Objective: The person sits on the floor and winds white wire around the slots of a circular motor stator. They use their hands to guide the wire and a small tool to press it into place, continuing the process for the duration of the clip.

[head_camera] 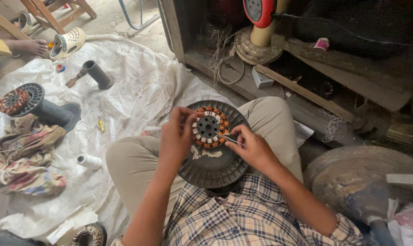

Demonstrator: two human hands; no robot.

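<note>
Copper-wound and ringed with white insulation slips, the stator (208,127) sits on top of a dark plastic spool (213,157) that rests in my lap, between my knees. My left hand (178,132) is closed narrow on the stator's left edge, fingertips pinching at the windings. My right hand (253,148), just right of the stator, is pinched shut on a thin metal needle-like tool (227,139) whose tip touches the lower right windings.

I judge the stator heavy and stiff at its steel core, but the fine copper coils and paper slips look easy to nick or bend, so it is best gripped by the outer rim or the centre hub.

Left of the stator, well apart on the white plastic sheet (138,86), lie a white thread reel (89,161) and a second spool (35,105).
</note>
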